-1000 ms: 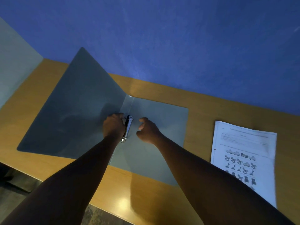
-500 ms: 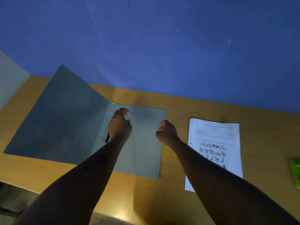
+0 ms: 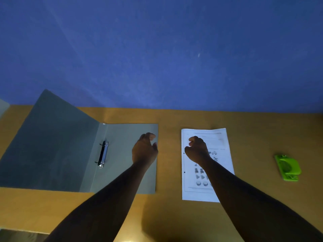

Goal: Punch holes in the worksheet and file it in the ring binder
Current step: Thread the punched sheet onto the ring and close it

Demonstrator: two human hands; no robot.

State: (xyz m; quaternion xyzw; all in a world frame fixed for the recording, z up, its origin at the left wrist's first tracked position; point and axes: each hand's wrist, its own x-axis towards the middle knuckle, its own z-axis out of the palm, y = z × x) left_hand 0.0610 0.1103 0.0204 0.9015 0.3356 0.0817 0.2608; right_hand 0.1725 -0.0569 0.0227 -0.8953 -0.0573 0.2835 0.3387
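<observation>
Open binder (image 3: 52, 151), worksheet (image 3: 222, 145) (punched)

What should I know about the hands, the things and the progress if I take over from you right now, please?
Left hand: above the binder, loosely curled, holding nothing.
Right hand: above the worksheet, loosely curled, holding nothing.
Binder lies open on the table, rings exposed and empty.
Worksheet lies flat to its right; the green hole punch sits further right.
Done: two holes show along the worksheet's left edge.
Left: put the worksheet on the rings and close the binder.
</observation>
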